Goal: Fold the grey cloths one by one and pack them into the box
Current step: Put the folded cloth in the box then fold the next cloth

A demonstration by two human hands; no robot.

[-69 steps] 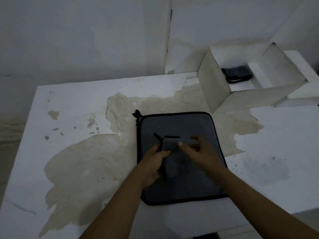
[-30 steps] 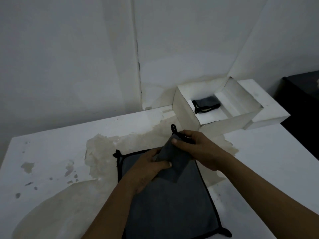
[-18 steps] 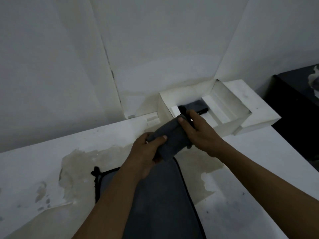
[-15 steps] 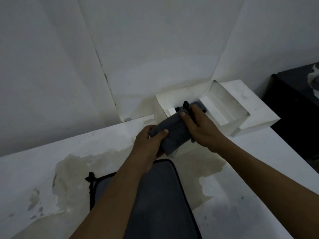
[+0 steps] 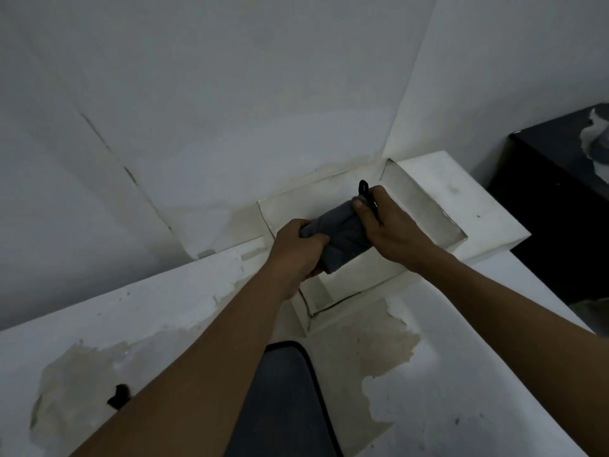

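A folded grey cloth [image 5: 339, 237] with black trim hangs over the open white box [image 5: 428, 206] at the table's far right corner. My left hand [image 5: 298, 250] grips its near end and my right hand [image 5: 387, 227] grips its far end, where a black loop sticks up. A flat grey cloth with a black border [image 5: 283, 400] lies on the table near me, partly under my left forearm. The box's floor is hidden behind my hands and the folded cloth.
The white table [image 5: 461, 374] has large brownish stains. White walls meet in a corner just behind the box. A dark cabinet [image 5: 560, 209] stands to the right of the table.
Both hands lifted the folded cloth off the flat cloth and carried it forward and right, from above the table to above the open box. The view has swung toward the box.
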